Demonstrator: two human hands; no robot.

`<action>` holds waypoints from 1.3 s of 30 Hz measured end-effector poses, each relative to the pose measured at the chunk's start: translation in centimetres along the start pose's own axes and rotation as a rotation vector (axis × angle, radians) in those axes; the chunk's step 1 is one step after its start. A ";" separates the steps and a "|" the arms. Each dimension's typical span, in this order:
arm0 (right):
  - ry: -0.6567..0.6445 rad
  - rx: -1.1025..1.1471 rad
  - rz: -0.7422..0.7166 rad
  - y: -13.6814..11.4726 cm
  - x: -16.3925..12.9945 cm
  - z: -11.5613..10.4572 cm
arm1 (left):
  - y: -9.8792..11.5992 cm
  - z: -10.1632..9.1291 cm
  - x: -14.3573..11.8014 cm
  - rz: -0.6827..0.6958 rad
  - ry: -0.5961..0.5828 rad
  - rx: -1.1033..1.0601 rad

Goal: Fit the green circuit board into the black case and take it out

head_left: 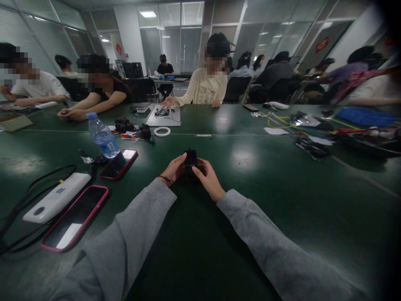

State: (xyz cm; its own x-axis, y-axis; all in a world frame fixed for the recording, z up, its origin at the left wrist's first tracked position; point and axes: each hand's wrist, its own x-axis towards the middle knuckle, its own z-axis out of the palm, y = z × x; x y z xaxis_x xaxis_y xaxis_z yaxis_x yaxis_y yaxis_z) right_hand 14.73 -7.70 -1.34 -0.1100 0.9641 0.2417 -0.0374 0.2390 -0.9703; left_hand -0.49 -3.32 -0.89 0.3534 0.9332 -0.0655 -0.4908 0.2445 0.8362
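A small black box-shaped device [191, 159] is held upright between my two hands, just above or on the green table; I cannot tell which. My left hand [174, 169] grips its left side, thumb near the upper edge, with a dark cord around the wrist. From the right, my right hand [211, 179] lays its thumb against the device's near face while its fingers curl around the right side. The lower part of the device is dark and hard to make out. Grey sleeves cover both my forearms.
On the green table [250, 200], two red-edged phones [75, 217], a white power bank [58, 198] with black cables and a water bottle [103, 136] are to the left. Ahead are a tape roll [162, 131] and a white board [153, 120]. Wires and a blue tray [366, 116] lie right. People sit around.
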 end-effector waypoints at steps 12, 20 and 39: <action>0.074 0.137 0.070 0.1 0.3 -0.3 | 0.0 0.1 0.3 -0.044 0.059 0.007; 0.227 -0.130 -0.116 -0.2 0.1 -0.6 | 0.4 0.6 -0.1 -0.052 0.045 0.007; 0.141 -0.765 -0.491 -1.4 -0.7 0.2 | 0.2 -0.4 0.0 -0.070 0.031 0.029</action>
State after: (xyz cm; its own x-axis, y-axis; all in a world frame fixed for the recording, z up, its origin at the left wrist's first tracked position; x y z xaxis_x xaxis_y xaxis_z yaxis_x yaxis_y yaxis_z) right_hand 14.69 -8.76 -0.19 -0.1317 0.7276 0.6732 0.6252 0.5880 -0.5132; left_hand -0.90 -3.21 -0.95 0.3612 0.9219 -0.1403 -0.4422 0.3019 0.8446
